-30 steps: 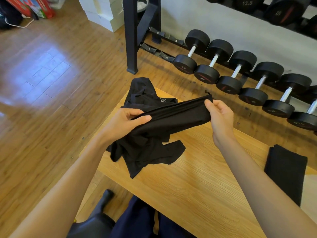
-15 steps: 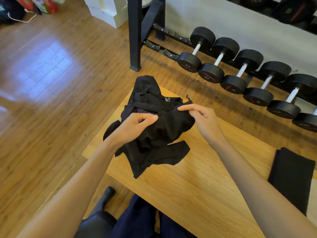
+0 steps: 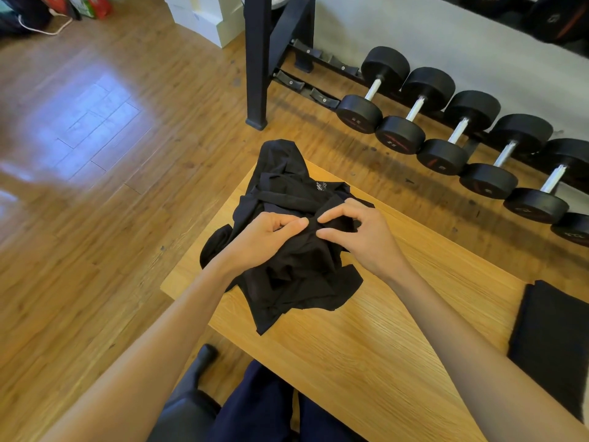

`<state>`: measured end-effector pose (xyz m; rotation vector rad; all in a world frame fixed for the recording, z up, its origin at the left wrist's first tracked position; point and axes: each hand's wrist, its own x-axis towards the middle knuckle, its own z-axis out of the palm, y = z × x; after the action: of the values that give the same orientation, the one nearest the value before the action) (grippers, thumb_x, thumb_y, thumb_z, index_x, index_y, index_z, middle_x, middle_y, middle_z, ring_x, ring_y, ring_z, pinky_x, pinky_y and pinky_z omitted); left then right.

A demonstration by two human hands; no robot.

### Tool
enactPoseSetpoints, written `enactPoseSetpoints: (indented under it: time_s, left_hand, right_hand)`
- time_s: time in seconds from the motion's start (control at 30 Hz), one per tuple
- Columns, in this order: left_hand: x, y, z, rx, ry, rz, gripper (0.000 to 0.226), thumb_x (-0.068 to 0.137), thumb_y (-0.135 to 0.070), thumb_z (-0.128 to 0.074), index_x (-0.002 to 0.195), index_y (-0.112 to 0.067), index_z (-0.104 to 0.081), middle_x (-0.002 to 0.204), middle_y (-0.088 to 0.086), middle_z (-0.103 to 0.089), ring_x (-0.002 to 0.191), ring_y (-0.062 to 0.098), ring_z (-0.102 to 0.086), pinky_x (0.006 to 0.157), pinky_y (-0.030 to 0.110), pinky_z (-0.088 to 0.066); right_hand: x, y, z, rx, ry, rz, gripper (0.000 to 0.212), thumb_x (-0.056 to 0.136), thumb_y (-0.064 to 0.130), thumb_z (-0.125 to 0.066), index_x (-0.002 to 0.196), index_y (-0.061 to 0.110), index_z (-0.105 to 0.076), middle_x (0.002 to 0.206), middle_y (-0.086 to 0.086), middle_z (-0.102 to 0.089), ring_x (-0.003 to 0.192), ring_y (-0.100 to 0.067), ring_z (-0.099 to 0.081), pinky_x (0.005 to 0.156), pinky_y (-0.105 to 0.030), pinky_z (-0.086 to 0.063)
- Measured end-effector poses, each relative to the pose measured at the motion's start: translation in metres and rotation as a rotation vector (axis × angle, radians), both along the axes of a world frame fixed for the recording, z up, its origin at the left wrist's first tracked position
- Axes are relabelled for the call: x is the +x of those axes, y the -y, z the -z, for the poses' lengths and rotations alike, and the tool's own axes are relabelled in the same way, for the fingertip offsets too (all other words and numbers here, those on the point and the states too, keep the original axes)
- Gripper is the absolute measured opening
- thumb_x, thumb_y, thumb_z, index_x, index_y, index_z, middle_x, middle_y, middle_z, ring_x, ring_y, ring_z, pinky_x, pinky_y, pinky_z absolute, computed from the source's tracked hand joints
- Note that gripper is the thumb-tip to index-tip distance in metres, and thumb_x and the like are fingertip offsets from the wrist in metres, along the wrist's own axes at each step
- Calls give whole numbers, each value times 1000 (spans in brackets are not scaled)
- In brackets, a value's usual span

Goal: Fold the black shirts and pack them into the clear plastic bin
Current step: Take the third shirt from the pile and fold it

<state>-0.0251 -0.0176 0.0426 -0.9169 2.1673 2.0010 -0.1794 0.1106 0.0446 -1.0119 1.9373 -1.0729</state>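
A crumpled heap of black shirts lies on the left end of the wooden table, one part hanging over the far corner. My left hand rests on top of the heap and pinches a bunched fold of black cloth. My right hand pinches the same bunch from the right, fingertips almost touching the left thumb. A folded black shirt lies flat at the table's right edge. No clear plastic bin is in view.
A rack of black dumbbells runs along the wall beyond the table, with a dark steel upright at its left. White boxes stand on the wooden floor at the back. My dark-trousered legs are under the near edge.
My right hand has brought the stretched strip of black cloth leftward and down onto the heap. Both hands have come together and now pinch the bunch side by side.
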Motion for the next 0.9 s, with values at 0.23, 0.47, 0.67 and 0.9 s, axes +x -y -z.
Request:
enactPoseSetpoints:
  time_s: [0.23, 0.47, 0.67, 0.9]
  left_hand:
    - [-2, 1, 2, -4, 18, -15, 36, 102, -30, -45, 96, -6, -72, 91, 23, -68, 76, 24, -64, 69, 18, -50]
    - [-4, 3, 3, -9, 14, 11, 28, 101, -24, -47, 108, -10, -71, 98, 9, -73, 90, 20, -69, 82, 25, -55]
    - [-3, 2, 5, -3, 40, 13, 32, 102, -26, -45, 105, -7, -71, 99, 18, -70, 94, 34, -66, 86, 39, -53]
    - [-1, 5, 8, 69, 81, 32, 39, 104, -28, -41, 109, 0, -67, 105, 23, -68, 101, 40, -64, 95, 50, -50]
  right_hand:
    - [2, 1, 1, 44, -54, 7, 1, 81, 25, -75, 82, 24, -75, 77, 0, -45, 76, -2, -48, 69, -13, -35]
    - [3, -1, -6, 100, 47, -60, 17, 81, 22, -76, 97, 28, -75, 128, -4, -56, 132, -6, -39, 102, -23, -28]
    - [5, -1, -10, 108, -18, -72, 4, 82, 19, -74, 86, 18, -76, 114, -21, -57, 100, -6, -47, 90, 1, -30]
    - [6, -1, -16, 98, -4, -123, 18, 82, 18, -75, 99, 22, -77, 119, -26, -53, 105, -18, -45, 90, -13, -39]
